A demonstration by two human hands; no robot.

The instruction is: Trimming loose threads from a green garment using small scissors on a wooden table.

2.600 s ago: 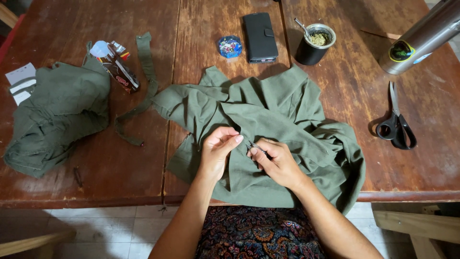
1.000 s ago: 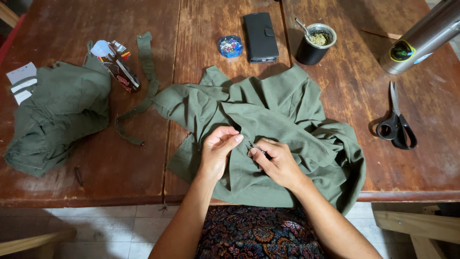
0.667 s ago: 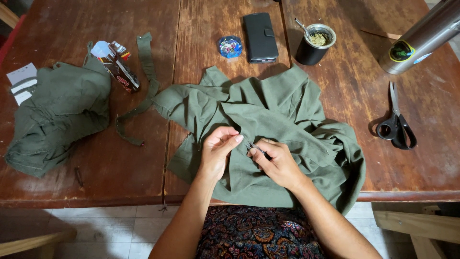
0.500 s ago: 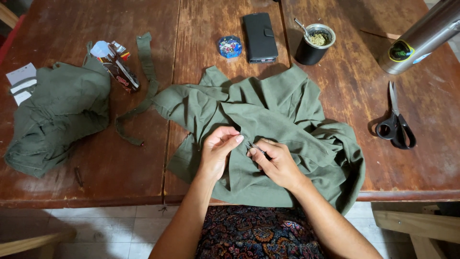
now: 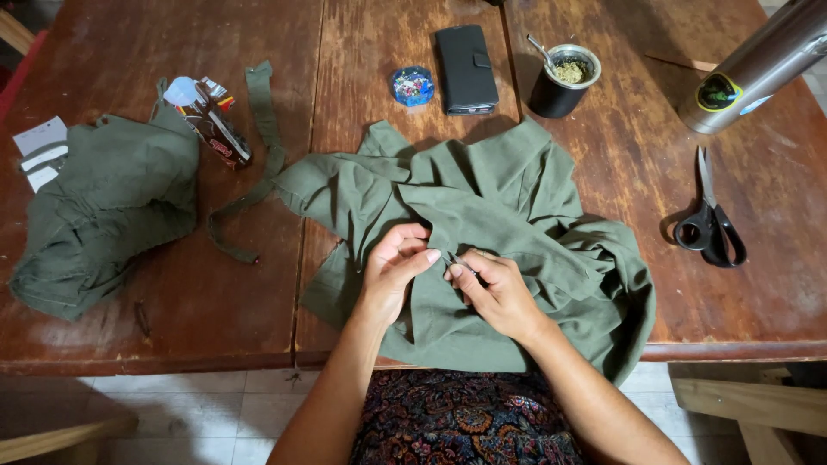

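Near table edge (image 5: 172, 349), hands pinching green cloth (image 5: 517, 215)

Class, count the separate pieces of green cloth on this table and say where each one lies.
3: a large piece under both hands, a bundled piece at the table's left, and a narrow strip between them. More may be hidden in folds.
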